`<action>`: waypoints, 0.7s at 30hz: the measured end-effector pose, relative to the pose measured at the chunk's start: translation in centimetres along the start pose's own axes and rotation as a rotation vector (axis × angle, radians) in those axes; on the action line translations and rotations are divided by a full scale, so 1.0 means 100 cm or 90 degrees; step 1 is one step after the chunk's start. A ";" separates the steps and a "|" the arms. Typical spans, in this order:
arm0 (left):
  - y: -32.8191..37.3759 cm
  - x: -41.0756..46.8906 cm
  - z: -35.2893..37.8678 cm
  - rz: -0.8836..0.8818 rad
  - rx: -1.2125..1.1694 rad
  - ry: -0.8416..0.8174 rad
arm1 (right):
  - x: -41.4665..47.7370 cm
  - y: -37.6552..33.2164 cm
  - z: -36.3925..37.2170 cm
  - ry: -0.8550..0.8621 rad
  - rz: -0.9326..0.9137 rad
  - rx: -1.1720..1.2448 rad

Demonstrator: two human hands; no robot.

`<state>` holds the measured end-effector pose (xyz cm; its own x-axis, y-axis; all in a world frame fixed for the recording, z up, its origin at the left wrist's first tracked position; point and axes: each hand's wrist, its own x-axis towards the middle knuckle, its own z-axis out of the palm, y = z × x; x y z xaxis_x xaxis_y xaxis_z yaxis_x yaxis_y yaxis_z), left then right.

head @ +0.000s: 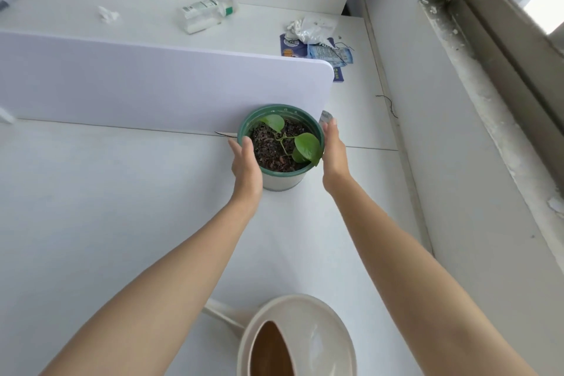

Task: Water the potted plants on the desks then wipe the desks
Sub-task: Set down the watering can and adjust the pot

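Note:
A potted plant [282, 146] with a green rim, white wall, dark soil and two green leaves stands on the white desk [106, 207], close against the lavender divider panel [152, 82]. My left hand [245, 163] presses on the pot's left side and my right hand [334, 151] on its right side, so both hold it. A cream watering can [308, 336] with its spout pointing left sits on the desk near me, between my forearms.
Beyond the divider, the far desk carries a lying plastic bottle [207, 14], a crumpled tissue [108, 14], and crumpled wrappers on a blue booklet [317, 43]. A wall and a grimy window frame [488, 49] run along the right.

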<state>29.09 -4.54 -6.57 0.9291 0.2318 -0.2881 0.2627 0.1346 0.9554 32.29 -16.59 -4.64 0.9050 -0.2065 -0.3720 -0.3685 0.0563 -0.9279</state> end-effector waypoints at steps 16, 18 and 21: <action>0.009 0.011 0.000 -0.026 0.010 -0.009 | -0.031 0.016 0.007 -0.020 -0.037 0.036; 0.008 0.002 0.006 -0.018 0.031 0.026 | -0.024 0.007 0.001 -0.033 -0.036 0.005; 0.013 -0.008 0.007 -0.032 0.108 0.072 | -0.024 0.003 -0.009 -0.057 -0.051 -0.064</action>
<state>28.88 -5.21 -5.08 0.8813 0.3366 -0.3316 0.3564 -0.0130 0.9342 29.82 -16.91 -4.01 0.9460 -0.1185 -0.3019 -0.3099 -0.0557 -0.9492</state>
